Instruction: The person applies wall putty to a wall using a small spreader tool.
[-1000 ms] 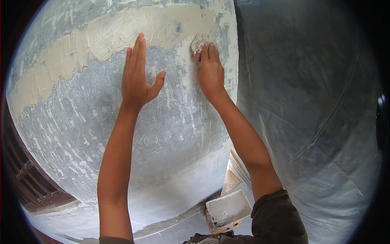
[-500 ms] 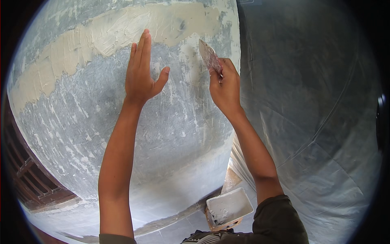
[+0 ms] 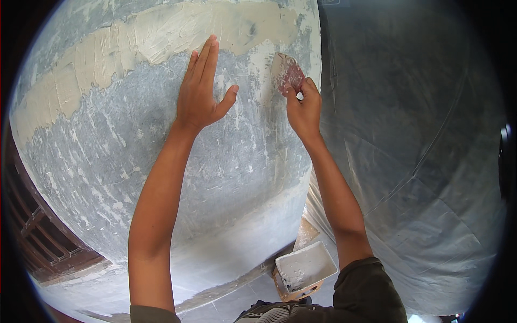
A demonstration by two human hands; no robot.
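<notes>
In front of me stands a grey, patchy wall (image 3: pixel 161 124) with a broad band of beige filler (image 3: pixel 97 59) across its upper part. My left hand (image 3: pixel 202 91), empty, is stretched out at the lower border of that band, fingers straight and thumb apart. Whether its palm presses on the wall I cannot tell. My right hand (image 3: pixel 305 105) pinches a putty knife (image 3: pixel 287 72) near the wall's right edge. Its reddish blade is smeared with filler and points up and a little left, over a pale, thinly coated patch.
Below, near my body, a white rectangular tub (image 3: pixel 307 266) with pale filler inside rests on a brownish support. Dark plastic sheeting (image 3: pixel 409 134) hangs to the right of the wall edge. At the lower left is a brown wooden slatted frame (image 3: pixel 46 231).
The putty knife has turned in my right hand, so its blade now shows more of its flat face. My left hand has shifted slightly right along the wall.
</notes>
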